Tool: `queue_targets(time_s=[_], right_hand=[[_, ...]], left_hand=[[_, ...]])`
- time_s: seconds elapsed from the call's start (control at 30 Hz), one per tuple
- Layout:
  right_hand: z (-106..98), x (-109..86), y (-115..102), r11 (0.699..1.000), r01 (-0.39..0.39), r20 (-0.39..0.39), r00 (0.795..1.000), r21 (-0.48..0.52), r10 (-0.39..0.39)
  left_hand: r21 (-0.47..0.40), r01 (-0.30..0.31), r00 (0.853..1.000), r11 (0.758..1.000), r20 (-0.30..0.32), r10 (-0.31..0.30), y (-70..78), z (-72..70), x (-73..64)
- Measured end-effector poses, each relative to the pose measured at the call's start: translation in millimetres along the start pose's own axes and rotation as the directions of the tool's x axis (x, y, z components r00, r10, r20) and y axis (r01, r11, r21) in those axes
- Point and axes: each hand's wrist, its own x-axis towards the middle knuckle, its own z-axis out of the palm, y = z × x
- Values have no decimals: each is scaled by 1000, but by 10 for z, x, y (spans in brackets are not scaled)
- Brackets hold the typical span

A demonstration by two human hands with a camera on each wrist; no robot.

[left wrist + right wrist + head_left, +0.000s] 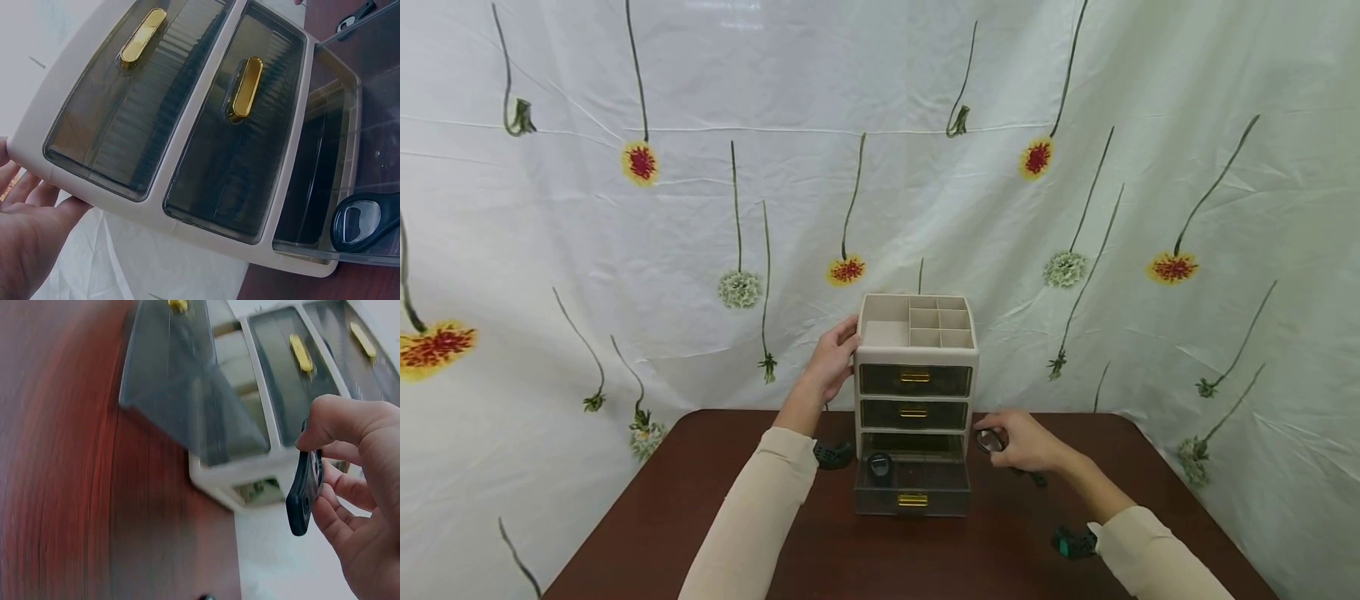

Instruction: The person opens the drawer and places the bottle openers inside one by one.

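A beige desktop organizer (pixel 917 357) with smoky see-through drawers and gold handles stands on the table. Its bottom drawer (pixel 947 502) is pulled out and holds a black bottle opener (pixel 361 222) on its left side. My left hand (pixel 833 358) rests against the organizer's upper left side, fingers touching the wall. To the right of the organizer, my right hand (pixel 1022 442) pinches another black bottle opener (pixel 306 484) between thumb and fingers, above the table and apart from the drawer. The two upper drawers (pixel 913 396) are closed.
The dark red-brown table (pixel 737 500) carries a small dark object (pixel 1037 478) below my right hand. Compartments (pixel 938 321) divide the organizer's top. A white flower-patterned cloth (pixel 700 208) hangs behind the table.
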Motion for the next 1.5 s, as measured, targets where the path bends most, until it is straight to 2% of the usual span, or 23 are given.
queue_targets(time_s=[0.2,0.37,0.6,1.0,1.23,1.5], right_hand=[[103,140,-205,996,87,-6,996,-20,-87],[230,277,-404,994,103,-8,995,-24,-103],[453,459,-624,997,76,-40,996,28,-75],[796,649,-702,999,31,-98,995,-33,-34],[878,687,-757,997,8,-167,986,-73,-20],[936,653,-793,981,-41,-206,978,-191,1]], left_hand=[[5,-2,1000,1000,-2,2,17,10,-3],[7,-5,1000,1000,7,4,11,7,-7],[6,-5,1000,1000,2,5,-5,17,2],[-6,-18,1000,1000,9,18,-15,5,6],[2,-13,1000,1000,7,13,0,10,-1],[9,-10,1000,1000,8,10,-5,1,0]])
